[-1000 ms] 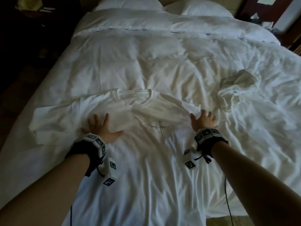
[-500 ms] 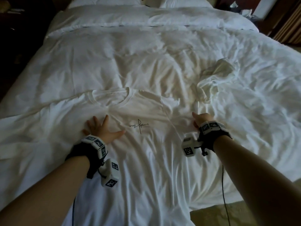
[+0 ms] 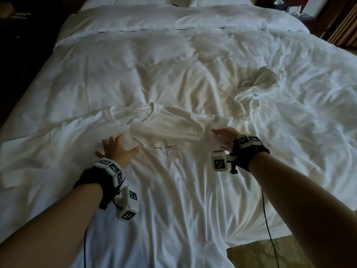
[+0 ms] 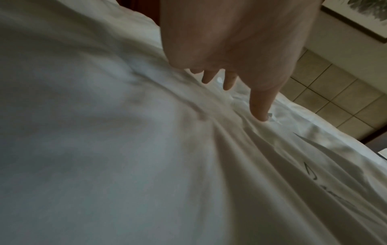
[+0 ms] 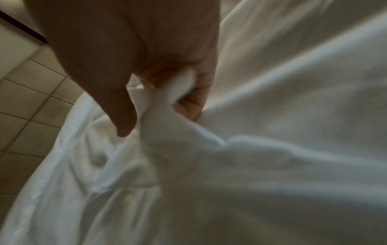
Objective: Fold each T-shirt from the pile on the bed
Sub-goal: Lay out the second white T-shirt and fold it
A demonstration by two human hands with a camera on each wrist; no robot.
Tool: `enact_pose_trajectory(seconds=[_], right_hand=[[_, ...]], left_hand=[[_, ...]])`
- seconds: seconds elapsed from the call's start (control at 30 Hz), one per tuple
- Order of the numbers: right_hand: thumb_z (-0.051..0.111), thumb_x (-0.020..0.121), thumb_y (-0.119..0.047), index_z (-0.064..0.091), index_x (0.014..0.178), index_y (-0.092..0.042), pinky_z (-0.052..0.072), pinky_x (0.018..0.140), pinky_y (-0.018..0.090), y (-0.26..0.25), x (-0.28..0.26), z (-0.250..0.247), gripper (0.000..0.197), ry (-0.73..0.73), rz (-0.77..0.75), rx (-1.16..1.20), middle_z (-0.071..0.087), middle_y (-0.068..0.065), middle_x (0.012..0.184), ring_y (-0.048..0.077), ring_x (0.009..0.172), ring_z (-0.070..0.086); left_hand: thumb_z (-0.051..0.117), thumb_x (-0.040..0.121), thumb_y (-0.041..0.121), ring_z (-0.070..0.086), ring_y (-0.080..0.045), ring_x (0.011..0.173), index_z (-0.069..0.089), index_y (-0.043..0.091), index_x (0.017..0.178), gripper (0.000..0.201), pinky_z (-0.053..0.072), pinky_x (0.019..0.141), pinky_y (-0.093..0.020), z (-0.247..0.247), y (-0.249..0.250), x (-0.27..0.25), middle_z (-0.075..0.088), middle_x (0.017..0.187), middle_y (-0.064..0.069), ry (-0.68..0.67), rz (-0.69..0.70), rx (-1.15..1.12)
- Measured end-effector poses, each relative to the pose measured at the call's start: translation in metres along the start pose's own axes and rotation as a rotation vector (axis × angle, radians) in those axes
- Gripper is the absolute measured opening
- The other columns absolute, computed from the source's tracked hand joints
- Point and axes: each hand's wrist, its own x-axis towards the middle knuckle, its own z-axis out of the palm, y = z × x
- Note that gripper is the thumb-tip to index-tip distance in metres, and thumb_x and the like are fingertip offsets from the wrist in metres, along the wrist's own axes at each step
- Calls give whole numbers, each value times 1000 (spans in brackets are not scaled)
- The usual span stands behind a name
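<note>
Down at the near end of the bed (image 3: 135, 70), both forearms reach forward over a white T-shirt (image 3: 173, 190) spread face up on the duvet, its collar pointing away from the person. The left hand (image 3: 117, 149) lies palm down on the shirt's chest, just left of the small black signature print (image 3: 165, 147); its fingers (image 4: 259, 106) are straight and spread, pressing the cloth flat, with wrinkles fanning out from under them. The right hand (image 3: 225, 137) is turned on its side at the shirt's right shoulder. In the right wrist view its fingers (image 5: 194, 99) and thumb curl around a bunched fold of the shirt's fabric (image 5: 178, 106), lifting it off the duvet. A crumpled white garment (image 3: 257, 91) sits just beyond the right hand, well apart from the left one. Pillows (image 3: 216, 0) line the far end of the bed, and patterned carpet (image 3: 270, 254) shows below the mattress edge at lower right.
</note>
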Motion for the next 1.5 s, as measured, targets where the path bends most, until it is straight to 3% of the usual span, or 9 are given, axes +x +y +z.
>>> enact_pose_trajectory(seconds=[0.07, 0.23, 0.43, 0.7, 0.9, 1.07, 1.17, 1.37, 1.5], right_hand=[[57, 92, -20, 56, 82, -12, 49, 56, 26, -16, -22, 19, 13, 1, -49, 36, 56, 3, 74, 13, 60, 58], [42, 96, -20, 46, 69, -23, 42, 62, 25, -54, -48, 82, 28, -14, -218, -93, 48, -5, 73, 9, 64, 46], [36, 100, -25, 38, 68, -28, 45, 95, 40, -84, -90, 177, 32, -168, -316, -158, 45, -5, 77, 8, 70, 44], [36, 101, -24, 49, 128, -5, 53, 81, 42, -99, -148, 286, 35, -365, -360, -77, 53, 6, 94, 20, 74, 54], [36, 101, -25, 47, 129, 2, 54, 82, 43, -98, -175, 361, 41, -429, -382, -114, 53, 13, 102, 31, 93, 60], [34, 100, -23, 55, 107, -2, 54, 77, 53, -94, -197, 411, 31, -445, -411, -137, 53, 9, 77, 26, 65, 56], [33, 101, -25, 47, 75, -16, 53, 83, 53, -85, -203, 437, 31, -476, -500, -282, 45, 0, 72, 24, 75, 52], [30, 103, -24, 45, 132, -1, 56, 68, 36, -55, -200, 461, 41, -684, -473, -518, 52, 6, 82, 27, 77, 59], [31, 103, -31, 43, 134, 0, 52, 48, 25, -54, -194, 456, 45, -798, -339, -464, 53, 4, 78, 20, 61, 58]], left_hand=[[60, 85, 52, 4, -29, 146, 23, 18, 148, 81, 0, 113, -60, -7, -6, -2, 22, 156, -8, 2, -7, -29], [60, 88, 45, 11, -29, 145, 26, 16, 148, 75, 4, 115, -54, -33, -34, -6, 25, 155, -10, 75, -44, -129], [59, 92, 24, 43, -32, 129, 40, 8, 141, 56, 36, 101, -35, -71, -87, -12, 43, 145, -13, 175, -38, -430], [56, 90, 13, 60, -33, 105, 60, 8, 118, 28, 48, 91, -39, -113, -177, -19, 64, 115, -14, 456, -133, -647], [58, 86, 11, 60, -35, 102, 61, 9, 113, 28, 50, 85, -38, -126, -233, -17, 63, 115, -15, 455, -316, -615], [70, 79, 10, 62, -32, 101, 67, 11, 97, 19, 52, 88, -39, -125, -258, -12, 67, 108, -16, 328, -349, -753], [69, 78, 10, 62, -29, 102, 70, 7, 99, 21, 49, 87, -34, -122, -263, -12, 69, 105, -13, 235, -312, -738], [65, 83, 6, 63, -37, 105, 68, 6, 99, 16, 49, 97, -47, -113, -273, -8, 68, 108, -21, 226, -283, -896], [55, 82, 46, 67, -36, 90, 66, 15, 72, 34, 53, 88, -49, -114, -271, -1, 71, 91, -20, 293, -330, -950]])
